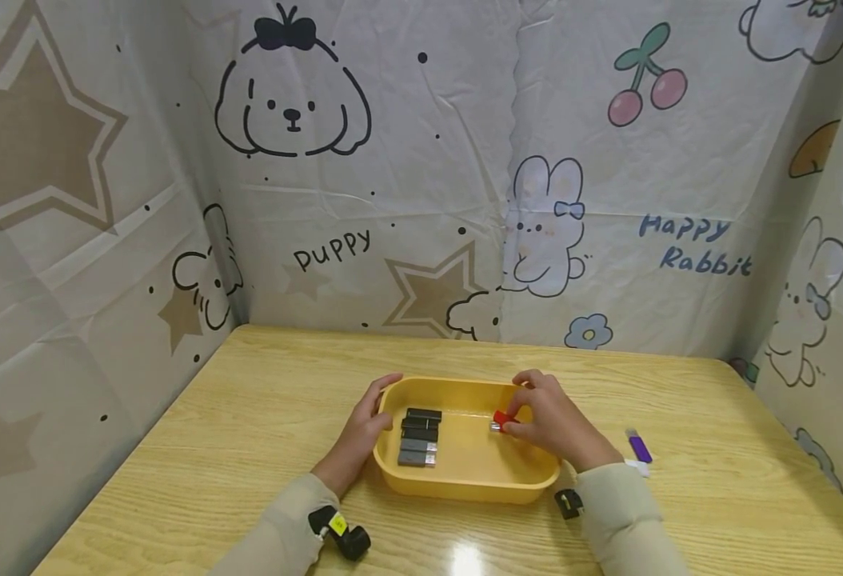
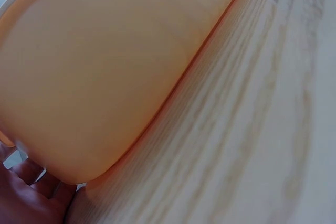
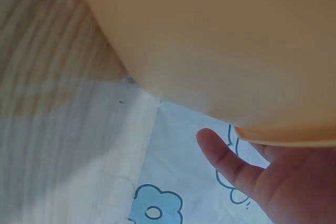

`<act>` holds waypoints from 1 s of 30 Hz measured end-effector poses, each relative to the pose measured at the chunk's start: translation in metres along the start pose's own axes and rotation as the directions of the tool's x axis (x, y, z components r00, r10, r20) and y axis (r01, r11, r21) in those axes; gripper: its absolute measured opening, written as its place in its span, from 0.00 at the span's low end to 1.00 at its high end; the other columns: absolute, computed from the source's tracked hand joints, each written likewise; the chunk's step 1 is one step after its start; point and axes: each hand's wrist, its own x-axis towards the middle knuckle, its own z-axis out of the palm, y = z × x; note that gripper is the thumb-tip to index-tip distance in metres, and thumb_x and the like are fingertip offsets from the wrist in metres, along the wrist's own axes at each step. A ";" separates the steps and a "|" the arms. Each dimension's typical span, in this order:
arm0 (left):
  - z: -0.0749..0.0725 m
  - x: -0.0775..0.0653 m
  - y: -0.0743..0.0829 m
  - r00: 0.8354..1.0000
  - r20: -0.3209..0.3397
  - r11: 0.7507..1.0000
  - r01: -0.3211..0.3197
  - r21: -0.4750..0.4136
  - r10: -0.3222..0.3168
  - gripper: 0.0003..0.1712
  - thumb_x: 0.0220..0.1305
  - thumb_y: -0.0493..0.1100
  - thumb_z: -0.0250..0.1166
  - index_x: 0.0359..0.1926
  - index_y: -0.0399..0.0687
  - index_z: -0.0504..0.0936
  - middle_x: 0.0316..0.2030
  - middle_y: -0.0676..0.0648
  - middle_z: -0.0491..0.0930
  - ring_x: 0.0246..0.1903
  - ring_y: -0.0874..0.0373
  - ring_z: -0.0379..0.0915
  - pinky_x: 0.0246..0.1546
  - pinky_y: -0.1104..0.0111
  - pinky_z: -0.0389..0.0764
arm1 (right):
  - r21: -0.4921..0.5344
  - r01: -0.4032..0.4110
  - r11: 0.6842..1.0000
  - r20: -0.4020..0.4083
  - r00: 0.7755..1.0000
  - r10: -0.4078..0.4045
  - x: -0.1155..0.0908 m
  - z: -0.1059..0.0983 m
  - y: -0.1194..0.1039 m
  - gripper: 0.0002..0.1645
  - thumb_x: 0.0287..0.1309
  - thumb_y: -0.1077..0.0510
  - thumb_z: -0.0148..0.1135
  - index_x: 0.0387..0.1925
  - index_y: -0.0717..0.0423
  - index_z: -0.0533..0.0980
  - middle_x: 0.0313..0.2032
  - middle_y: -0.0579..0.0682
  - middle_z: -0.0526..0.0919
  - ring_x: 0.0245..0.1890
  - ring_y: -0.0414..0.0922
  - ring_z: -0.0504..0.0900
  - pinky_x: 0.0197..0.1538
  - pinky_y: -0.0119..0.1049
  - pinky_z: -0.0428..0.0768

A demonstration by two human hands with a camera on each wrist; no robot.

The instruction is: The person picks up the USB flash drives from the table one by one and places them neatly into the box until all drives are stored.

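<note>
A yellow plastic basin [image 1: 465,485] sits on the wooden table. My left hand [image 1: 365,424] holds its left end, thumb over the rim and fingers around the outside; in the left wrist view these fingers [image 2: 37,179] lie against the outer wall. Over the basin's right side, my right hand [image 1: 547,412] pinches a red USB flash drive [image 1: 502,418], its metal plug pointing left. Several black USB drives [image 1: 421,424] and grey USB drives [image 1: 413,458] lie stacked in a column at the basin's left. The right wrist view hides the red drive behind the basin wall.
To the right of the basin, a purple USB drive [image 1: 639,446] lies on the table [image 1: 724,448]. Beside it is a white object [image 1: 637,467], partly covered by my right sleeve. Patterned cloth [image 1: 421,192] hangs behind the table and along both sides.
</note>
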 end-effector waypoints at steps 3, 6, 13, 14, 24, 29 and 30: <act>0.000 0.000 0.001 1.000 0.015 1.000 -0.012 -0.022 0.012 0.40 0.45 0.25 0.43 0.64 0.50 0.58 0.57 0.38 0.66 0.53 0.45 0.63 0.49 0.59 0.68 | -0.020 0.026 0.999 -0.014 1.000 -0.027 0.000 0.001 0.001 0.09 0.38 0.52 0.72 0.17 0.41 0.78 0.51 0.52 0.70 0.51 0.52 0.63 0.52 0.46 0.68; 0.000 0.000 0.002 1.000 0.026 0.999 -0.007 -0.034 0.008 0.41 0.45 0.24 0.43 0.64 0.49 0.58 0.57 0.37 0.65 0.53 0.44 0.63 0.49 0.60 0.69 | -0.027 0.031 0.999 -0.018 0.999 -0.031 -0.001 0.002 0.001 0.08 0.37 0.52 0.73 0.17 0.42 0.78 0.51 0.51 0.69 0.50 0.52 0.62 0.52 0.46 0.69; 0.001 -0.003 0.012 0.999 0.044 0.998 0.023 -0.061 -0.020 0.40 0.47 0.22 0.42 0.65 0.47 0.56 0.59 0.36 0.63 0.56 0.42 0.60 0.52 0.55 0.64 | -0.035 0.027 0.999 -0.019 0.999 -0.028 -0.002 0.006 0.000 0.07 0.38 0.51 0.72 0.17 0.41 0.79 0.52 0.51 0.67 0.52 0.51 0.60 0.52 0.46 0.69; 0.001 -0.005 0.015 0.999 0.049 0.998 0.023 -0.061 -0.020 0.40 0.47 0.22 0.42 0.65 0.45 0.56 0.59 0.35 0.62 0.56 0.41 0.59 0.53 0.53 0.63 | -0.035 0.026 0.999 -0.018 0.999 -0.027 -0.002 0.006 0.000 0.07 0.37 0.51 0.72 0.17 0.40 0.79 0.53 0.51 0.67 0.52 0.51 0.60 0.52 0.46 0.69; 0.005 -0.010 0.028 0.998 0.054 0.999 0.024 -0.046 -0.022 0.40 0.46 0.23 0.42 0.66 0.40 0.53 0.59 0.32 0.61 0.56 0.39 0.58 0.53 0.52 0.63 | -0.070 0.030 0.997 -0.025 0.999 -0.032 -0.002 0.014 -0.002 0.08 0.37 0.50 0.72 0.16 0.39 0.78 0.53 0.53 0.66 0.51 0.52 0.60 0.50 0.45 0.69; 0.004 -0.009 0.027 0.998 0.053 0.998 0.032 -0.048 -0.029 0.40 0.47 0.23 0.42 0.66 0.42 0.54 0.60 0.33 0.61 0.57 0.40 0.57 0.55 0.50 0.60 | -0.073 0.011 0.997 -0.015 1.000 -0.012 -0.002 0.015 -0.003 0.09 0.36 0.50 0.73 0.16 0.39 0.77 0.54 0.51 0.65 0.52 0.50 0.59 0.50 0.43 0.71; 0.004 -0.009 0.027 0.998 0.053 0.998 0.033 -0.048 -0.030 0.40 0.47 0.23 0.42 0.66 0.42 0.54 0.60 0.34 0.61 0.58 0.40 0.57 0.56 0.50 0.59 | -0.074 0.012 0.997 -0.013 1.000 -0.013 -0.002 0.015 -0.002 0.09 0.36 0.51 0.73 0.16 0.38 0.77 0.55 0.51 0.65 0.53 0.50 0.59 0.50 0.43 0.71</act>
